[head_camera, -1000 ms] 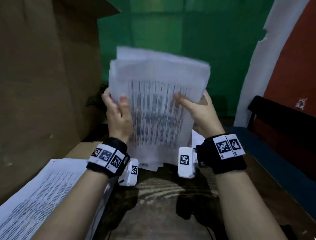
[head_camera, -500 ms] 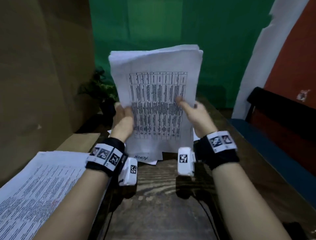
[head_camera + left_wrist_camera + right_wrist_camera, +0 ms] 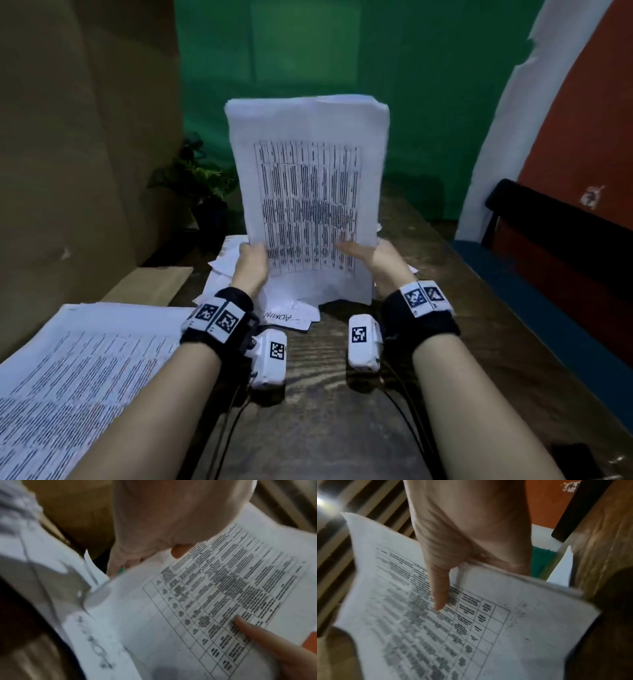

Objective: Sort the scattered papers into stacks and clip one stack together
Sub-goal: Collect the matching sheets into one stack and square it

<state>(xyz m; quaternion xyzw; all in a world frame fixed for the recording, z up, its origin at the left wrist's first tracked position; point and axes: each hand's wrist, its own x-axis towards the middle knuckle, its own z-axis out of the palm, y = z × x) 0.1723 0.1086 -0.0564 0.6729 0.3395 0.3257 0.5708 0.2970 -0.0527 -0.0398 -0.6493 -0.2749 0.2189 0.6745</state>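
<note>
I hold a thick sheaf of white printed papers [image 3: 308,192] upright over the table, its front page a table of text. My left hand [image 3: 251,262] grips its lower left edge and my right hand [image 3: 368,253] grips its lower right edge, thumbs on the front page. In the left wrist view the sheaf [image 3: 197,601] fills the frame under my left hand [image 3: 159,524]. In the right wrist view my right hand [image 3: 453,555] presses its thumb on the sheaf [image 3: 471,622]. Loose sheets [image 3: 287,315] lie under the sheaf. A flat stack of printed pages [image 3: 68,383] lies at the left.
The dark wooden table [image 3: 329,411] runs forward between my arms. A potted plant [image 3: 198,185] stands at the back left by a cardboard panel [image 3: 78,154]. A dark chair [image 3: 555,233] is at the right. Cables [image 3: 226,421] trail from the wrist cameras.
The sheaf has dropped lower towards the table and squared up. Both hands have slid down from its middle to its bottom corners.
</note>
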